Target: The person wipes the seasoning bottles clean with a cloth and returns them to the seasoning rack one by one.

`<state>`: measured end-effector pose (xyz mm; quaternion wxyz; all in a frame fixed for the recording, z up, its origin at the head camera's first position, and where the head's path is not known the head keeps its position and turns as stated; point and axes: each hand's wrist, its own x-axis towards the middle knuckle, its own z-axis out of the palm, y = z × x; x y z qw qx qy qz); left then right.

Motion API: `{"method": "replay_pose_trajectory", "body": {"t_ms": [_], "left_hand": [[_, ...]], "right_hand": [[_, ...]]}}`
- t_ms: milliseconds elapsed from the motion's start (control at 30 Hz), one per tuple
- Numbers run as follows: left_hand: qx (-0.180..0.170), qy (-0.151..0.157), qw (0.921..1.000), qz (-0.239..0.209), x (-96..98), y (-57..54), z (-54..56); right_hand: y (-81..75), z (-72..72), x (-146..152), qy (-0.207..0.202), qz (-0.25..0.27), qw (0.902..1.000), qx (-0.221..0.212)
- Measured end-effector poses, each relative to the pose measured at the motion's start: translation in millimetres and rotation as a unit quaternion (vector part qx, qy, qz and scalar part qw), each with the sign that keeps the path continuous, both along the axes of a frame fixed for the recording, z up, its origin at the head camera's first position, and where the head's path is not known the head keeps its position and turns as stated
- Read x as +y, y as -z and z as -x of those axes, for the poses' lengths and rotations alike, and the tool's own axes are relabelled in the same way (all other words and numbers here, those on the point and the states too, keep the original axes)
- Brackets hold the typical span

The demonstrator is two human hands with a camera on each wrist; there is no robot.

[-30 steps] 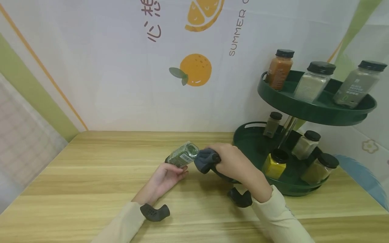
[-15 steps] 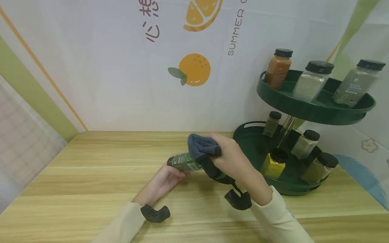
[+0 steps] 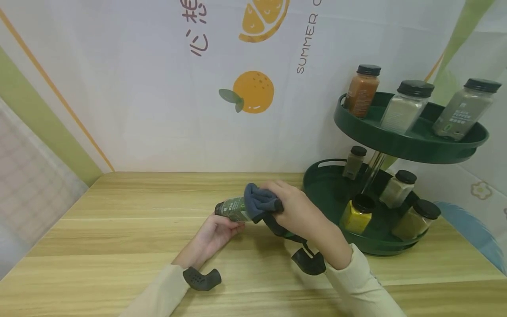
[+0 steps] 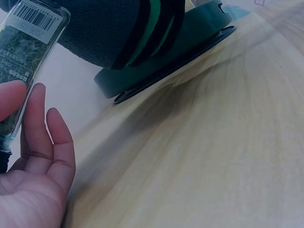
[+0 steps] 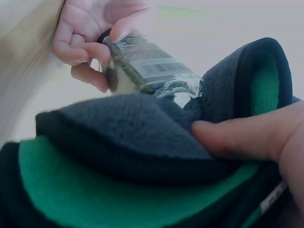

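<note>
My left hand (image 3: 215,235) pinches a glass spice jar (image 3: 234,209) of dried green herb near its black cap, between thumb and fingers. The jar lies tilted on its side above the table, its base toward the right. In the left wrist view a barcode label (image 4: 34,19) shows on the jar. My right hand (image 3: 295,209) grips a folded cloth (image 3: 259,200), dark blue-grey on one face and green on the other. That cloth covers the jar's base end; in the right wrist view my thumb (image 5: 237,140) presses on it.
A two-tier dark green rack (image 3: 412,143) stands at the right. Its upper tier holds an orange spice jar (image 3: 362,92) and two others; several more, including a yellow jar (image 3: 357,216), stand below. The wooden table (image 3: 138,211) meets a printed curtain (image 3: 170,110) behind.
The cloth in my right hand has come left onto the jar's base end, rising and then lowering. The jar has turned so its printed label faces up. My left hand stays nearly in place.
</note>
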<state>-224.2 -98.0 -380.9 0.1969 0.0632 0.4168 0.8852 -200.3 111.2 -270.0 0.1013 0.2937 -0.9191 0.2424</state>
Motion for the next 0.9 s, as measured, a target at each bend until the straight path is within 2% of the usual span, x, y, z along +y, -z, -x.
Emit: {"method": "replay_pose_trajectory", "body": {"t_ms": [167, 300, 400, 500, 600, 667, 767, 833, 900], "left_hand": [[-0.005, -0.003, 0.9999, -0.012, -2.1, 0.1, -0.8], [-0.013, -0.015, 0.999, -0.04, -3.6, 0.2, 0.0], [-0.015, -0.023, 0.9978, -0.061, -5.0, 0.4, 0.7], [-0.008, -0.016, 0.9973, -0.072, -5.9, 0.8, 0.6], [-0.006, -0.007, 0.9972, -0.074, -5.4, 1.3, 0.5], [-0.005, -0.007, 0.9978, -0.065, -4.5, 1.4, 0.8], [-0.003, -0.014, 0.999, -0.042, -3.0, 1.7, 2.0], [0.0, -0.017, 0.9995, -0.027, -2.0, 1.7, 2.7], [0.003, -0.018, 0.9998, -0.01, -1.4, 1.7, 2.9]], "right_hand": [[2.4, 1.8, -0.5, -0.01, -0.008, 0.9999, 0.003], [5.7, 2.9, -1.2, -0.004, -0.04, 0.9992, -0.005], [9.3, 4.6, -1.7, 0.022, -0.088, 0.9956, -0.023], [14.0, 7.6, -1.4, 0.059, -0.146, 0.9869, -0.035], [15.7, 9.8, 0.5, 0.089, -0.167, 0.9815, -0.026], [13.9, 10.4, 2.7, 0.102, -0.133, 0.9859, 0.004], [7.8, 8.5, 5.3, 0.106, -0.032, 0.9928, 0.046], [4.4, 6.7, 5.4, 0.084, 0.029, 0.9939, 0.066], [3.3, 5.0, 3.3, 0.048, 0.049, 0.9955, 0.066]]}}
